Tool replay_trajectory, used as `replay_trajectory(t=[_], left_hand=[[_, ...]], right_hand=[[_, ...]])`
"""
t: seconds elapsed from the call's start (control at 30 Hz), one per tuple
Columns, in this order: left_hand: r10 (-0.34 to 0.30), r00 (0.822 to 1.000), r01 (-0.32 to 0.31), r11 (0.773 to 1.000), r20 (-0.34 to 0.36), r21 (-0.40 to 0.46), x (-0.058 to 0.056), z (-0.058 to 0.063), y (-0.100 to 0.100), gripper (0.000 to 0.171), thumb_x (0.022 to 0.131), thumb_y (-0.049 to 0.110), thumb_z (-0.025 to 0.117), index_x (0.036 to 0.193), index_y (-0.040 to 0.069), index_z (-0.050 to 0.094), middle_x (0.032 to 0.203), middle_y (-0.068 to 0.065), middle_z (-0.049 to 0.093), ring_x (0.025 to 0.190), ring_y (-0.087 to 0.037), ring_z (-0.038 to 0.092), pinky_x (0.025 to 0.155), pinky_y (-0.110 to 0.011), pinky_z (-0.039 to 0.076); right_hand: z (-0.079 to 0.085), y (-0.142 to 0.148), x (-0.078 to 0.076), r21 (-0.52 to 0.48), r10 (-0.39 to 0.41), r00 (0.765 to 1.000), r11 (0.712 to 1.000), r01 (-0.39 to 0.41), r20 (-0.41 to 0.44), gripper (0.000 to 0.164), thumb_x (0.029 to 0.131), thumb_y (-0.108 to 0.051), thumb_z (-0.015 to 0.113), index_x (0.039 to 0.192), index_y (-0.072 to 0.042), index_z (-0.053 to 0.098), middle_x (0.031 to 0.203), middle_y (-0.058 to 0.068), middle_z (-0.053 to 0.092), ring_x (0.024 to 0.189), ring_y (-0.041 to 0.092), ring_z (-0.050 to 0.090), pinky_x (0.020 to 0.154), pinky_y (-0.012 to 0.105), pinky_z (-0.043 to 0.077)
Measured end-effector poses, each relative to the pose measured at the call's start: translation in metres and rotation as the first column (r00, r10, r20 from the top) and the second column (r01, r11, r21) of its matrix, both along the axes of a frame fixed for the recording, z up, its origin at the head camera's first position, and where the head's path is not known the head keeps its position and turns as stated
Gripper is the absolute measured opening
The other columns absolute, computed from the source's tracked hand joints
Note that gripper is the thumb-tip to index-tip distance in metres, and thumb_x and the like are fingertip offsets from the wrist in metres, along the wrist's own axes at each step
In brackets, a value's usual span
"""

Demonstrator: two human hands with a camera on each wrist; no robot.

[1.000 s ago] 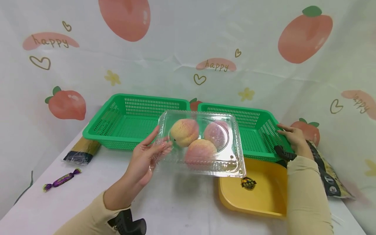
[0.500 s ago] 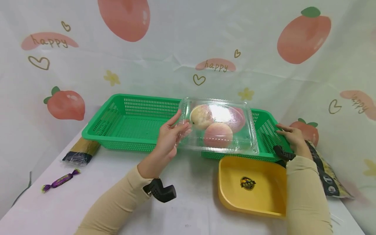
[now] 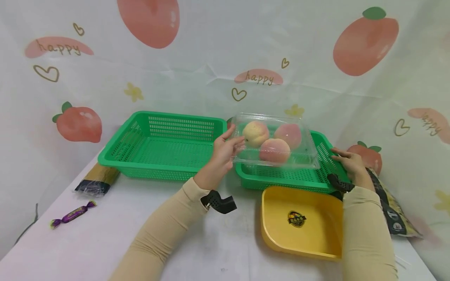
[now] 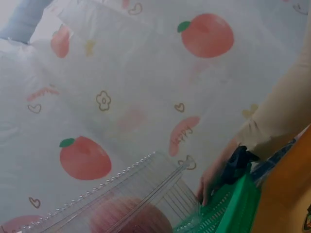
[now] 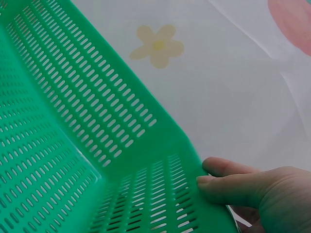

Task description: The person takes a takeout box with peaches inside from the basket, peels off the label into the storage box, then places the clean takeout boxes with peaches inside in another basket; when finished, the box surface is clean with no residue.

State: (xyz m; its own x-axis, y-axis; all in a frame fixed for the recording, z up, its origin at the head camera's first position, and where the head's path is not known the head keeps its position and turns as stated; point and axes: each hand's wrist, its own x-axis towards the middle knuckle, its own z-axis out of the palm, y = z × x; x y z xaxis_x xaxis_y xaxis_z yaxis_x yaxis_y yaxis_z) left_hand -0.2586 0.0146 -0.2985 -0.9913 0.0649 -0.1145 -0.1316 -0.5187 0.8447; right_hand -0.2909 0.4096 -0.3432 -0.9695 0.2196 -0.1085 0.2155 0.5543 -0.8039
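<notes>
My left hand (image 3: 224, 150) pinches the left edge of a clear plastic clamshell box (image 3: 305, 156) between thumb and fingers. Three peaches (image 3: 275, 151) lie inside it. The box is held up over the right green basket (image 3: 281, 182), hiding much of that basket. In the left wrist view the box's ridged edge (image 4: 160, 167) shows with a pink peach (image 4: 131, 216) behind it. On the basket's right end, my right hand (image 3: 352, 166) grips the rim; the right wrist view has its thumb (image 5: 228, 189) on the inner side of the slotted wall (image 5: 160, 189).
Another green basket (image 3: 165, 152) stands to the left. In front of the right basket is a yellow bin (image 3: 313, 234), partly covered by my right sleeve. A wrapped candy (image 3: 74, 214) and a brown-and-black packet (image 3: 98, 179) lie at left; a black printed bag (image 3: 393, 210) at right.
My left hand has carried the box of peaches to the right and farther back, from in front of the gap between the baskets to over the right one. My right hand stays on the rim.
</notes>
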Motion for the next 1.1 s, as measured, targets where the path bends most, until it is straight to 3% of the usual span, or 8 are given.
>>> replay_trajectory(t=[0.13, 0.23, 0.33, 0.43, 0.57, 0.73, 0.97, 1.1], left_hand=[[0.023, 1.000, -0.022, 1.000, 0.020, -0.018, -0.012, -0.004, 0.009, 0.060, 0.088, -0.002, 0.058, 0.141, 0.021, 0.041, 0.151, -0.004, 0.032, 0.117, -0.024, 0.057, 0.066, -0.011, 0.051], [0.054, 0.998, -0.053, 0.997, 0.032, -0.054, -0.020, -0.008, 0.014, 0.059, 0.088, -0.001, 0.059, 0.140, 0.022, 0.043, 0.151, -0.003, 0.031, 0.093, -0.014, 0.065, 0.061, -0.011, 0.048], [0.072, 0.997, -0.069, 0.994, 0.033, -0.085, -0.026, -0.011, 0.020, 0.058, 0.088, -0.001, 0.059, 0.139, 0.021, 0.043, 0.152, -0.004, 0.028, 0.061, -0.002, 0.053, 0.055, -0.012, 0.042], [0.079, 0.996, -0.075, 0.992, 0.029, -0.100, -0.032, -0.014, 0.027, 0.057, 0.088, -0.001, 0.058, 0.139, 0.020, 0.044, 0.152, -0.007, 0.028, 0.047, -0.002, 0.040, 0.053, -0.016, 0.038], [0.093, 0.995, -0.089, 0.988, 0.027, -0.125, -0.039, -0.016, 0.038, 0.057, 0.087, -0.002, 0.059, 0.138, 0.019, 0.045, 0.149, -0.008, 0.034, 0.042, -0.004, 0.034, 0.052, -0.020, 0.033], [0.130, 0.991, -0.125, 0.980, 0.026, -0.152, -0.041, -0.018, 0.052, 0.059, 0.084, -0.005, 0.060, 0.137, 0.018, 0.047, 0.125, -0.014, 0.056, 0.039, -0.007, 0.025, 0.048, -0.022, 0.026], [0.142, 0.990, -0.140, 0.968, -0.005, -0.207, -0.043, -0.029, 0.063, 0.059, 0.085, -0.004, 0.060, 0.138, 0.018, 0.046, 0.141, -0.005, 0.047, 0.039, -0.007, 0.024, 0.044, -0.020, 0.024], [0.147, 0.988, -0.153, 0.940, -0.042, -0.304, -0.046, -0.036, 0.067, 0.055, 0.087, 0.000, 0.061, 0.136, 0.020, 0.047, 0.145, 0.000, 0.042, 0.037, -0.009, 0.017, 0.041, -0.021, 0.022]], right_hand=[[0.000, -0.001, 0.001, 0.008, 0.008, 1.000, 1.000, -0.008, 0.000, 0.055, 0.097, -0.034, 0.047, 0.141, -0.002, 0.035, 0.151, 0.023, 0.021, 0.080, -0.011, 0.044, 0.064, 0.006, 0.046], [0.000, -0.003, 0.001, 0.001, 0.015, 1.000, 1.000, -0.015, 0.005, 0.056, 0.097, -0.033, 0.046, 0.141, -0.002, 0.033, 0.151, 0.022, 0.019, 0.077, -0.012, 0.044, 0.064, 0.006, 0.046], [0.000, -0.004, 0.001, -0.002, 0.017, 1.000, 1.000, -0.017, 0.012, 0.056, 0.097, -0.034, 0.046, 0.142, -0.003, 0.033, 0.151, 0.021, 0.020, 0.083, -0.009, 0.045, 0.065, 0.006, 0.046], [0.001, -0.006, 0.001, -0.001, 0.014, 1.000, 1.000, -0.014, 0.013, 0.056, 0.097, -0.034, 0.046, 0.142, -0.004, 0.035, 0.151, 0.021, 0.022, 0.083, -0.009, 0.046, 0.065, 0.007, 0.046], [0.002, -0.007, 0.001, -0.006, 0.017, 1.000, 1.000, -0.017, 0.004, 0.054, 0.097, -0.032, 0.045, 0.141, -0.003, 0.035, 0.150, 0.021, 0.023, 0.076, -0.013, 0.047, 0.065, 0.008, 0.048], [0.001, -0.008, 0.000, 0.004, 0.020, 1.000, 1.000, -0.020, -0.010, 0.053, 0.097, -0.031, 0.046, 0.141, -0.002, 0.036, 0.150, 0.021, 0.024, 0.077, -0.014, 0.043, 0.066, 0.006, 0.047], [0.002, -0.011, 0.001, -0.046, 0.008, 1.000, 0.999, -0.009, -0.011, 0.052, 0.097, -0.028, 0.045, 0.141, 0.000, 0.035, 0.150, 0.025, 0.023, 0.069, -0.014, 0.052, 0.065, 0.009, 0.050], [0.003, -0.011, 0.001, -0.033, 0.016, 1.000, 0.999, -0.016, -0.005, 0.053, 0.097, -0.030, 0.045, 0.141, -0.002, 0.035, 0.150, 0.024, 0.023, 0.078, -0.011, 0.050, 0.066, 0.009, 0.049]])
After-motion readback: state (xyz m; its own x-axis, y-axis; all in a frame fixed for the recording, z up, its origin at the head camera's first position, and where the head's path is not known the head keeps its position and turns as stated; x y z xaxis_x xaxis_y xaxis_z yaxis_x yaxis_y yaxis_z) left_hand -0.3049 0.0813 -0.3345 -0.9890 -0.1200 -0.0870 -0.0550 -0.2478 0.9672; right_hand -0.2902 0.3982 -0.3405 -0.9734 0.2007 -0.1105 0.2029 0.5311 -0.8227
